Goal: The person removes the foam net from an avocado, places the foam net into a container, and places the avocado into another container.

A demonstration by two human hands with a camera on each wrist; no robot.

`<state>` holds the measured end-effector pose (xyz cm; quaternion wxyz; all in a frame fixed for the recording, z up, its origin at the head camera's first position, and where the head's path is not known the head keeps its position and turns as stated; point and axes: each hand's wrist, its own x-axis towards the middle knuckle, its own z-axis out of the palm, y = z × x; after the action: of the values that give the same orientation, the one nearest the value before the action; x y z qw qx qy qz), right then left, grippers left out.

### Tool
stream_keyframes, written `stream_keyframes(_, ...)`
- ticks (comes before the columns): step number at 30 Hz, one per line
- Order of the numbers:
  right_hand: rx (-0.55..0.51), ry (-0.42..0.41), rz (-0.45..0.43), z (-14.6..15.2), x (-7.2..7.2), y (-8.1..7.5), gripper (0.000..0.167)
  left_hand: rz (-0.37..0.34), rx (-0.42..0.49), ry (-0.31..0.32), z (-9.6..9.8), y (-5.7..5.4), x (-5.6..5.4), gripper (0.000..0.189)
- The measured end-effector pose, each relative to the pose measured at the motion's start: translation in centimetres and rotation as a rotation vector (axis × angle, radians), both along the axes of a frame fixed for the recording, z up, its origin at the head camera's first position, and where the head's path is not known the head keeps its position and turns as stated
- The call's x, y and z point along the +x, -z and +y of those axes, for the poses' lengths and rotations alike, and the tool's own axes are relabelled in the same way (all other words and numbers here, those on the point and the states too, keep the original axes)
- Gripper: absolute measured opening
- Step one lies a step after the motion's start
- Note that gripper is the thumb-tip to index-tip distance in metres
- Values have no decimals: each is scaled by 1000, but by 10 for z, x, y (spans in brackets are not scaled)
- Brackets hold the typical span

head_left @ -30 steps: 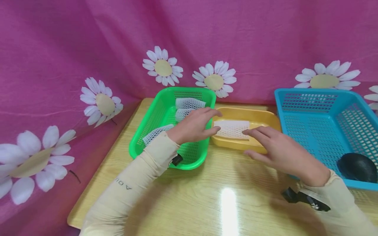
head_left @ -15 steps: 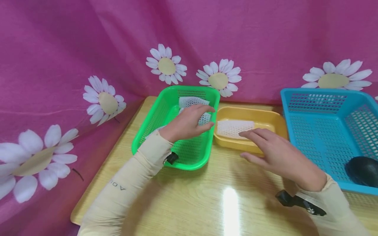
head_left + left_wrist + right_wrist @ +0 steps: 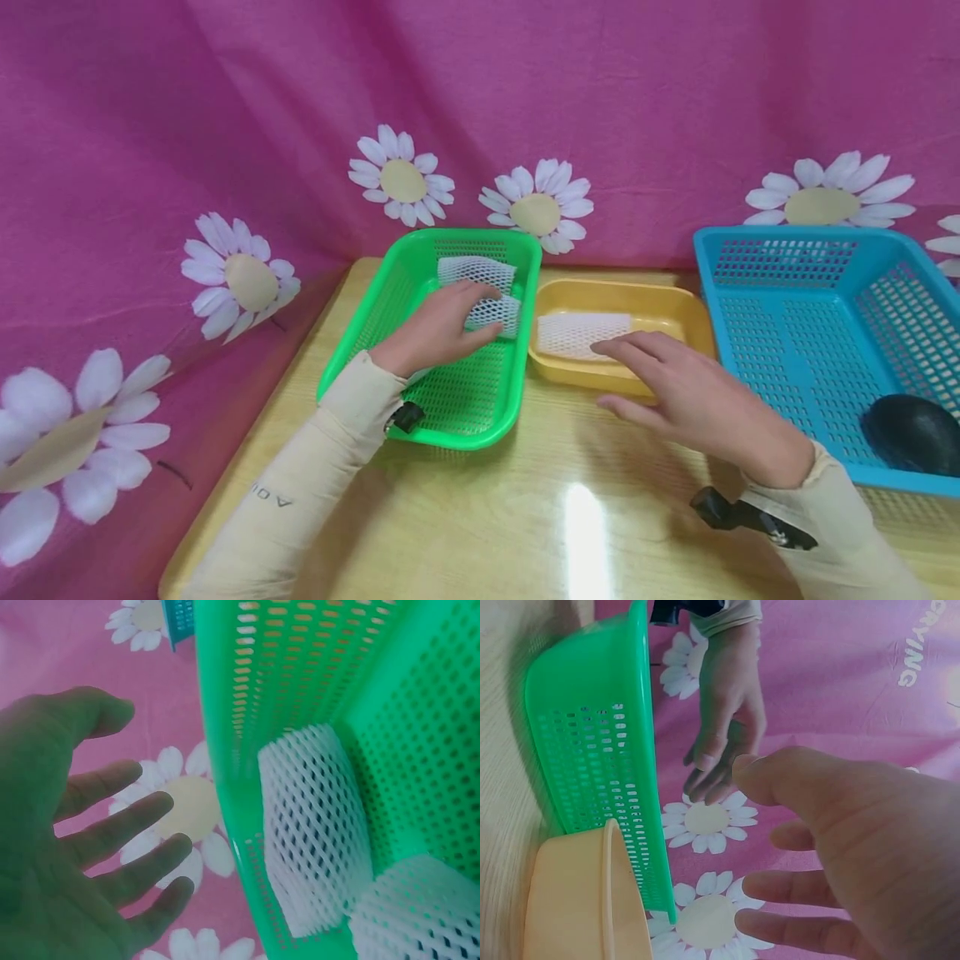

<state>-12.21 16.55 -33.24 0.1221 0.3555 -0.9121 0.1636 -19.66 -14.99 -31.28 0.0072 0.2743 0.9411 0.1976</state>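
My left hand (image 3: pixel 442 327) hovers over the green basket (image 3: pixel 517 383), its fingers spread and holding nothing. Two white foam net sleeves (image 3: pixel 480 271) lie in that basket's far part, the nearer one partly behind the fingers. In the left wrist view a foam net sleeve (image 3: pixel 315 832) sits against the basket wall, apart from the fingers. Another foam net sleeve (image 3: pixel 581 333) lies flat in the yellow tray (image 3: pixel 678 312). Above the tray's front edge is my right hand (image 3: pixel 690 404), fingers extended and nothing in its grasp; its fingertips overlap that sleeve's corner in the head view.
To the right stands a blue basket (image 3: pixel 787 350) with a dark, rounded object (image 3: pixel 911 433) in its near corner. The three containers are in a row on a wooden table (image 3: pixel 510 517). A pink flowered cloth (image 3: pixel 637 92) hangs behind.
My left hand has drawn back leftward from the yellow tray's edge to over the green basket. The third sleeve there is now hidden behind my left arm. My right hand has barely moved.
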Motion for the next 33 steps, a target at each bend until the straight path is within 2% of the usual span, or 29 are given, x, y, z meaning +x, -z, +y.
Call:
stream_keyframes(4, -2, -19, 19, -3, -3, -1, 57, -14, -14, -31, -9, 4, -1, 50)
stream_keyframes(10, -2, -41, 19, -10, -6, 0, 57, 1, -56, -77, -27, 7, 1, 51)
stream_keyframes(13, 7, -47, 6, -14, -8, 2, 58, -27, -91, -111, -36, 6, 4, 53)
stream_keyframes(16, 14, -52, 0, -17, -11, 4, 59, -85, -123, -145, -43, 7, 5, 57)
stream_keyframes(20, 21, -46, -21, -19, -13, 5, 58, -129, -155, -170, -50, 8, 4, 60)
stream_keyframes(33, 5, -59, -53, -29, -20, 10, 59, -204, -212, -215, -69, 8, 4, 67)
